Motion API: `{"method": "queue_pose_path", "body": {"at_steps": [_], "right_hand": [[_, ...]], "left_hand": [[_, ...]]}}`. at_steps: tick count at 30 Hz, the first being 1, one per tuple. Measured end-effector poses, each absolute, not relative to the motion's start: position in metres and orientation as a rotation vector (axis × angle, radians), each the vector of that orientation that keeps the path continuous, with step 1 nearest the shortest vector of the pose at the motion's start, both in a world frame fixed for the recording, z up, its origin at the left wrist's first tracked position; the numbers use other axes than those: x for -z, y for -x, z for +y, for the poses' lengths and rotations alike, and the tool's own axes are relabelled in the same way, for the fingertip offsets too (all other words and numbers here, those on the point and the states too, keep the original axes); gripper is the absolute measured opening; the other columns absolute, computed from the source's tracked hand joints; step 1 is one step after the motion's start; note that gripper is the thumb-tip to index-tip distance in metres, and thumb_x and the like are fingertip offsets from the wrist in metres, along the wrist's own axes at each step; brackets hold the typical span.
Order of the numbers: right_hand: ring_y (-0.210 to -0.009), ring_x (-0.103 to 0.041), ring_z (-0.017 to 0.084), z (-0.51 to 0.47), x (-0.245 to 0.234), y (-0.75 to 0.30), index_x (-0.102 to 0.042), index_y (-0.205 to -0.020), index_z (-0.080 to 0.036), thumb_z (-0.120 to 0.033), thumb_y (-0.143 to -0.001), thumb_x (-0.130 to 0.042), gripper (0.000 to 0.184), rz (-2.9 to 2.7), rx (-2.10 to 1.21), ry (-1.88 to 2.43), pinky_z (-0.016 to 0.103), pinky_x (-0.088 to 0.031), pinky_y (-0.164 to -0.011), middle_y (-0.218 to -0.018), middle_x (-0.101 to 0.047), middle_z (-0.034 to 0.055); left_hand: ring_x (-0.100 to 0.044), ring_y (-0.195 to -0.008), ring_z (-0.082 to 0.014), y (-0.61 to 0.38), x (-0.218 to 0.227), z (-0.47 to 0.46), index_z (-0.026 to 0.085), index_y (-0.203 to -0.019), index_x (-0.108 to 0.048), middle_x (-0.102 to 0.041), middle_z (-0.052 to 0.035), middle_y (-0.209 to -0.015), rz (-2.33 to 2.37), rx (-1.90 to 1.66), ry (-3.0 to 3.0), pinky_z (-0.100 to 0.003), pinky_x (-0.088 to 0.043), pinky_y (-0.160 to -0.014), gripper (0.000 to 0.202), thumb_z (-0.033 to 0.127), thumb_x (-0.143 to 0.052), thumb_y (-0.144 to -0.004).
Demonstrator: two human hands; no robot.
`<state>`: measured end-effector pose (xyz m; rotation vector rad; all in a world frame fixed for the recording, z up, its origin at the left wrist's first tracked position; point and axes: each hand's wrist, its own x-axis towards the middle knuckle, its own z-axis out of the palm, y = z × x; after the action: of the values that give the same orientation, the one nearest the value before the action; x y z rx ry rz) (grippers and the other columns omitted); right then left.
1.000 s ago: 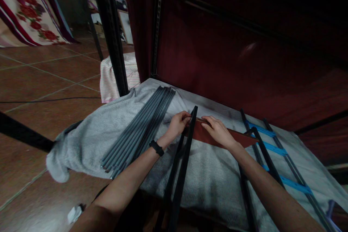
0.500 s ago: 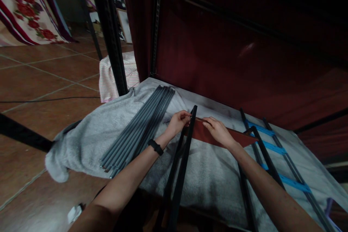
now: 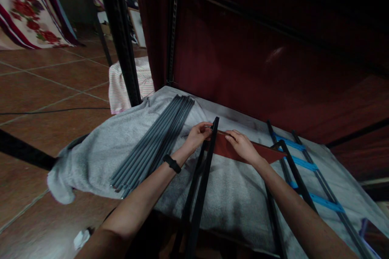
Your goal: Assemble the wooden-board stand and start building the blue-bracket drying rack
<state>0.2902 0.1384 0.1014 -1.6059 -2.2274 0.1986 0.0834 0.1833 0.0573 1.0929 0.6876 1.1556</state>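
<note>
My left hand [image 3: 199, 132] is closed in a pinch at the outer side of a black metal frame [image 3: 204, 182], near its upper end. What its fingertips grip there is too small to make out. On the other side of that bar, my right hand [image 3: 240, 143] is closed on the upper edge of a reddish-brown panel [image 3: 267, 153]. The panel spans from this frame to a second black frame [image 3: 293, 166] at the right. Part of the panel is hidden behind my right hand. A dark band circles my left wrist.
A bundle of grey metal tubes [image 3: 152, 141] lies left of my hands on a grey blanket [image 3: 91, 166]. Dark rails with blue crosspieces [image 3: 304, 164] lie at the right. Black rack posts [image 3: 121, 48] and a dark red curtain [image 3: 243, 56] surround the surface. White crumpled material [image 3: 81, 239] is on the floor.
The view has shifted slightly, so everything sits a little further left. Both hands keep the same hold at the frame and panel, with no clear movement of either.
</note>
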Motion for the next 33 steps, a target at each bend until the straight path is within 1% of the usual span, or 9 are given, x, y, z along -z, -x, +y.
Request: {"method": "queue_pose_path", "body": {"at_steps": [3, 6, 8, 12, 17, 20, 23, 29, 33], "right_hand": [[-0.104, -0.063, 0.023, 0.1385, -0.1009, -0.29, -0.065, -0.115, -0.022, -0.032, -0.099, -0.042, 0.03, -2.23, -0.205, 1.607, 0.037, -0.047, -0.095, -0.11, -0.068, 0.0077], [-0.103, -0.063, 0.022, 0.1384, -0.1006, -0.29, -0.064, -0.115, -0.021, -0.031, -0.099, -0.042, 0.03, -2.231, -0.206, 1.611, 0.037, -0.047, -0.095, -0.109, -0.068, 0.0079], [-0.101, -0.064, 0.022, 0.1385, -0.1002, -0.2903, -0.064, -0.114, -0.022, -0.031, -0.099, -0.042, 0.029, -2.233, -0.198, 1.61, 0.037, -0.047, -0.093, -0.107, -0.068, 0.0072], [-0.101, -0.064, 0.022, 0.1388, -0.0991, -0.2906, -0.064, -0.114, -0.024, -0.031, -0.098, -0.043, 0.027, -2.228, -0.187, 1.597, 0.036, -0.048, -0.093, -0.108, -0.068, 0.0062], [-0.102, -0.063, 0.022, 0.139, -0.0978, -0.2909, -0.064, -0.115, -0.024, -0.031, -0.098, -0.043, 0.028, -2.223, -0.179, 1.602, 0.038, -0.047, -0.094, -0.108, -0.068, 0.0071], [-0.103, -0.063, 0.022, 0.1392, -0.0963, -0.2918, -0.064, -0.116, -0.024, -0.031, -0.098, -0.043, 0.028, -2.217, -0.176, 1.599, 0.038, -0.047, -0.095, -0.109, -0.068, 0.0071], [-0.104, -0.063, 0.022, 0.1391, -0.0958, -0.2921, -0.064, -0.116, -0.024, -0.031, -0.098, -0.043, 0.029, -2.219, -0.169, 1.601, 0.038, -0.047, -0.095, -0.11, -0.068, 0.0071], [-0.101, -0.063, 0.022, 0.138, -0.099, -0.2899, -0.064, -0.114, -0.023, -0.031, -0.099, -0.041, 0.028, -2.232, -0.175, 1.602, 0.037, -0.047, -0.093, -0.108, -0.068, 0.0071], [-0.101, -0.063, 0.022, 0.138, -0.0991, -0.2897, -0.064, -0.114, -0.024, -0.031, -0.099, -0.042, 0.028, -2.232, -0.17, 1.597, 0.037, -0.048, -0.092, -0.107, -0.068, 0.0069]], "left_hand": [[-0.059, -0.062, -0.0101, -0.0842, -0.0574, 0.1825, 0.015, -0.089, -0.063, -0.063, -0.0001, -0.072, 0.749, -1.19, -1.081, -0.021, -0.047, -0.057, 0.02, 0.032, -0.067, -0.079], [-0.054, -0.056, -0.0089, -0.0856, -0.0573, 0.1837, 0.015, -0.077, -0.061, -0.057, 0.0025, -0.063, 0.78, -1.217, -1.175, -0.02, -0.043, -0.053, 0.014, 0.028, -0.066, -0.079], [-0.055, -0.059, -0.0092, -0.0855, -0.0583, 0.1839, 0.015, -0.079, -0.062, -0.058, 0.0026, -0.065, 0.764, -1.215, -1.214, -0.02, -0.044, -0.056, 0.009, 0.022, -0.066, -0.076], [-0.06, -0.067, -0.011, -0.0844, -0.0604, 0.1819, 0.016, -0.095, -0.063, -0.064, 0.0001, -0.076, 0.754, -1.194, -1.126, -0.022, -0.048, -0.061, 0.02, 0.023, -0.064, -0.077], [-0.053, -0.058, -0.0093, -0.086, -0.0603, 0.1822, 0.016, -0.077, -0.061, -0.057, 0.0019, -0.064, 0.794, -1.191, -1.206, -0.02, -0.043, -0.054, 0.012, 0.028, -0.064, -0.078], [-0.055, -0.062, -0.0094, -0.0862, -0.0617, 0.1828, 0.016, -0.083, -0.064, -0.06, 0.0017, -0.07, 0.766, -1.216, -1.225, -0.019, -0.045, -0.057, 0.012, 0.023, -0.066, -0.075], [-0.058, -0.065, -0.0102, -0.0858, -0.0625, 0.1822, 0.016, -0.093, -0.064, -0.063, 0.0008, -0.074, 0.761, -1.22, -1.152, -0.02, -0.049, -0.06, 0.02, 0.027, -0.066, -0.077], [-0.052, -0.057, -0.0087, -0.0867, -0.0596, 0.1843, 0.015, -0.076, -0.062, -0.057, 0.0023, -0.062, 0.794, -1.194, -1.222, -0.019, -0.043, -0.054, 0.013, 0.027, -0.066, -0.077], [-0.058, -0.066, -0.0104, -0.0863, -0.0597, 0.1842, 0.016, -0.091, -0.065, -0.065, -0.0004, -0.077, 0.753, -1.218, -1.171, -0.022, -0.049, -0.062, 0.021, 0.03, -0.068, -0.076]]}}
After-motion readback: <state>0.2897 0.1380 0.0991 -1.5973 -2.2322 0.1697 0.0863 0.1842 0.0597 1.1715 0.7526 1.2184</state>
